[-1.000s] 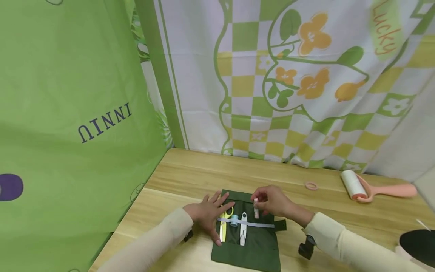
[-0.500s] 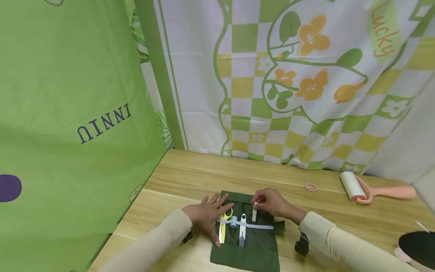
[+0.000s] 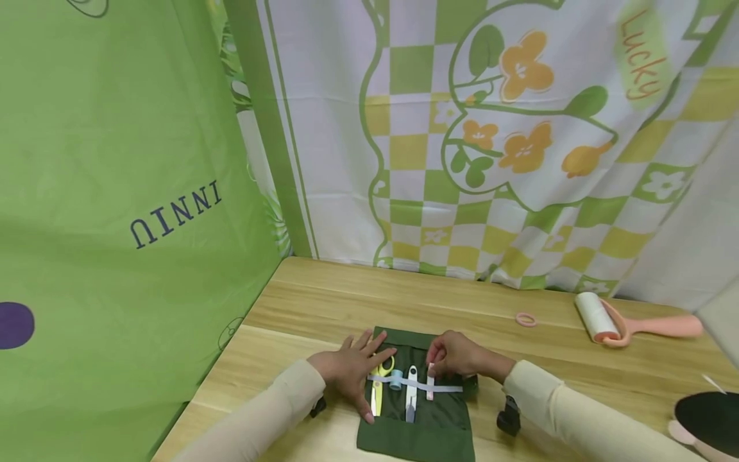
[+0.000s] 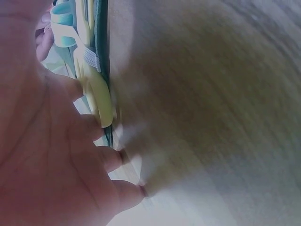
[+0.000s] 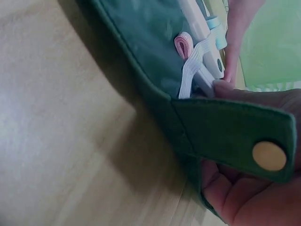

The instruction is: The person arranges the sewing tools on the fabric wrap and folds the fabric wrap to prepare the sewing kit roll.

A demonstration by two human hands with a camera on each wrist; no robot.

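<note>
A dark green cloth pouch (image 3: 416,443) lies unrolled on the table, a white elastic band (image 3: 447,389) across it. Under the band sit yellow scissors (image 3: 377,394), a light blue spool (image 3: 396,380), a white tool (image 3: 411,394) and a pink-white folded strip (image 3: 430,387). The right hand (image 3: 458,354) pinches the strip's upper end; in the right wrist view the strip (image 5: 184,45) passes beneath the band. Fingers spread, the left hand (image 3: 355,372) rests on the pouch's left edge. The left wrist view shows its palm (image 4: 51,155) beside the scissors' yellow handle (image 4: 99,101).
A pink ring (image 3: 525,319) and a lint roller (image 3: 600,321) with a salmon handle lie at the table's back right. A black round object (image 3: 707,420) is at the right edge. Green and checked curtains hang behind and to the left. The pouch's flap (image 5: 235,134) has a snap.
The right hand has moved slightly down with the strip, whose lower end has gone from above the elastic band to beneath it. The left hand has stayed in place on the pouch.
</note>
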